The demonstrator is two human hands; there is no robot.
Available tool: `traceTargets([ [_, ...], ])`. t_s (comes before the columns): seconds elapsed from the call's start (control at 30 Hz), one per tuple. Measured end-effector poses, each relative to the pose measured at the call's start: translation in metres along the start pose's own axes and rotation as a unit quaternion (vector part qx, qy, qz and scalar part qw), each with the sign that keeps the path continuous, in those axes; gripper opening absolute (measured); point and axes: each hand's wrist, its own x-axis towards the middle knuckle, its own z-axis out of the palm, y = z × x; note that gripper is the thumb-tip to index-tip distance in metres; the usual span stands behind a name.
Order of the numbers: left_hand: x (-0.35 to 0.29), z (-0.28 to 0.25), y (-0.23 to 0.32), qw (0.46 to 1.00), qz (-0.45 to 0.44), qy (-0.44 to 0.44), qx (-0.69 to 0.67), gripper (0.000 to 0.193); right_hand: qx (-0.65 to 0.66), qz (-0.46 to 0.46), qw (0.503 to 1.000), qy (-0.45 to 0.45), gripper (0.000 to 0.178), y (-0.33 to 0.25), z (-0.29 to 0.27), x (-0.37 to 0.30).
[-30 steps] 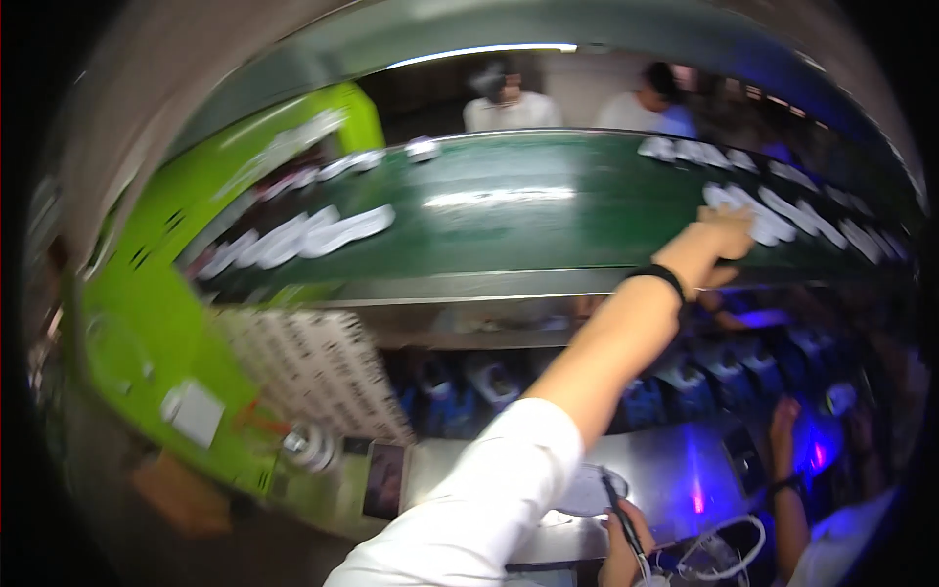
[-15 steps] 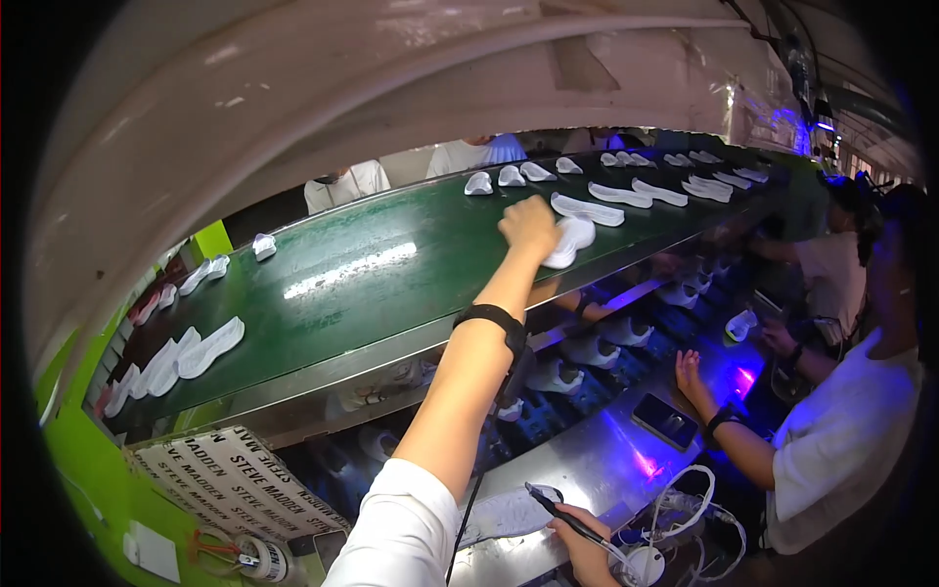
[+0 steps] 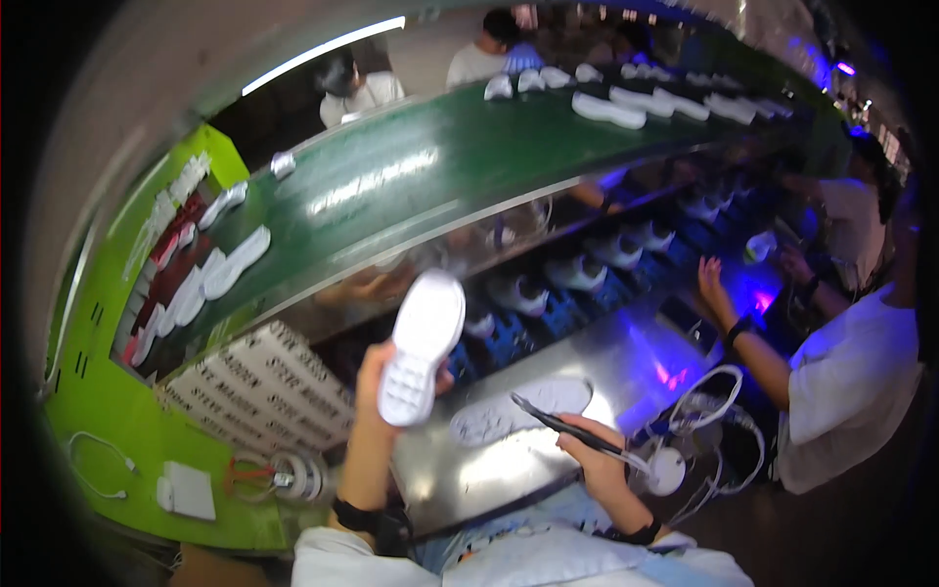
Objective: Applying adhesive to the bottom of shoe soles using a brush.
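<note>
My left hand (image 3: 370, 382) grips a white shoe sole (image 3: 423, 342) and holds it up above the near metal table, its recessed, patterned face toward me. The thumb is at one edge and fingers show at the other. In my right hand (image 3: 599, 462) is a black pen-shaped tool (image 3: 562, 423), with a pale cord at its back end. Its tip points left, over a second, pale sole (image 3: 477, 419) lying flat on the metal table (image 3: 460, 479). Whether the tip touches that sole I cannot tell.
A green conveyor belt (image 3: 440, 176) carries several white soles. Below it, shoe uppers (image 3: 579, 274) stand in a row. To the right are a phone (image 3: 688, 325), looped white cables (image 3: 719, 393) and a co-worker's hand (image 3: 717, 286). A printed sheet (image 3: 264, 382) and a roll (image 3: 296, 477) are left.
My left hand was at a sole on the belt; now it holds a sole close to me. My right hand still holds the tool. The view has shifted, showing more of the near table.
</note>
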Motion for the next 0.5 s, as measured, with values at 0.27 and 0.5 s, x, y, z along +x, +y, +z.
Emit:
traceTargets([
  [0.27, -0.107, -0.067, -0.165, 0.935, -0.016, 0.187, -0.302, 0.052, -0.191, -0.260, 0.927, -0.193, 0.025, 0.027, 0.069, 0.004],
  [0.5, -0.102, -0.056, -0.150, 0.910, 0.070, 0.316, -0.258, 0.054, -0.236, -0.225, 0.920, -0.217, 0.023, 0.016, 0.081, 0.006],
])
